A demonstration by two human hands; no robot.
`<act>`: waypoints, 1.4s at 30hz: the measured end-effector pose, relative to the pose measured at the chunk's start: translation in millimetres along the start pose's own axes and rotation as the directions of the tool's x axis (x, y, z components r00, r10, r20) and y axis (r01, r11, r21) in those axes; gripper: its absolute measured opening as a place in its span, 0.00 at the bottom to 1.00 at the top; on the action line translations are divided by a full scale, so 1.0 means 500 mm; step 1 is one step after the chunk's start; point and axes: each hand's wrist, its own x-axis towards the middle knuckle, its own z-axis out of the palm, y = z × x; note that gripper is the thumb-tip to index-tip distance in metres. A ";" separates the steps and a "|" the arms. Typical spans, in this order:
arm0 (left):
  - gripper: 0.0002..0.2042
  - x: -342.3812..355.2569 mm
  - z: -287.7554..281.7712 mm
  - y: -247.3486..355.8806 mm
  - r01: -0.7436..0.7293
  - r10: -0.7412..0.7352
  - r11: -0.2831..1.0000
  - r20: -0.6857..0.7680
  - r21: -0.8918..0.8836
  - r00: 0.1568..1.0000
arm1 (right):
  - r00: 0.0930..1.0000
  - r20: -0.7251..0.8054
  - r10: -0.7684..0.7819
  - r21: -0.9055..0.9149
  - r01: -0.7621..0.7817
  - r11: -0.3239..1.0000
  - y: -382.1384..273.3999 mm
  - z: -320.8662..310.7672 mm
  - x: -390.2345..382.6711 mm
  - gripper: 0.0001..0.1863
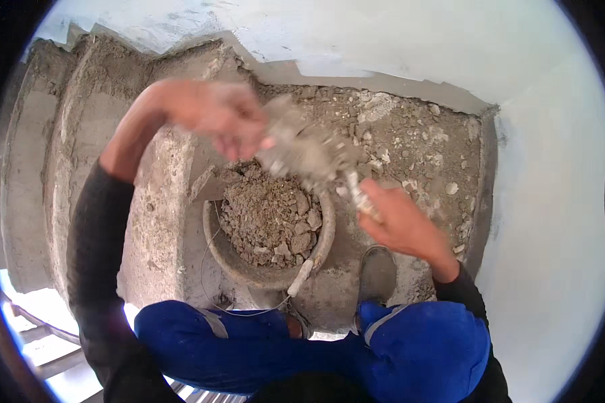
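While right hand (402, 220) clasps trowel (353, 185), left hand (232, 121) (blurred) bends inward.

Rubble (265, 215) lies in the bucket (254, 274), with steps (35, 131) to its left and a wall (396, 40) beyond

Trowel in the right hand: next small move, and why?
Probably tilt the trowel toward the bucket so its load slides in. The right hand grips it, the load looks like loose debris though motion blurs it, the left hand is at its far end, and the bucket, close by, already holds rubble.
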 end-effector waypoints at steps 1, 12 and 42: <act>0.25 -0.024 0.011 -0.022 0.028 -0.028 0.998 -0.003 -0.048 1.000 | 0.987 0.021 -0.162 -0.220 0.162 0.962 0.001 0.022 0.000 0.14; 0.29 0.036 0.179 -0.214 0.031 0.070 0.987 -0.591 0.159 0.804 | 0.545 -0.360 0.757 0.767 -0.289 0.573 0.427 -0.095 -0.021 0.07; 0.25 0.135 0.188 -0.272 -0.109 0.092 0.994 -0.457 -0.010 0.885 | 0.840 -0.167 0.516 0.382 -0.428 0.819 0.302 0.118 0.114 0.10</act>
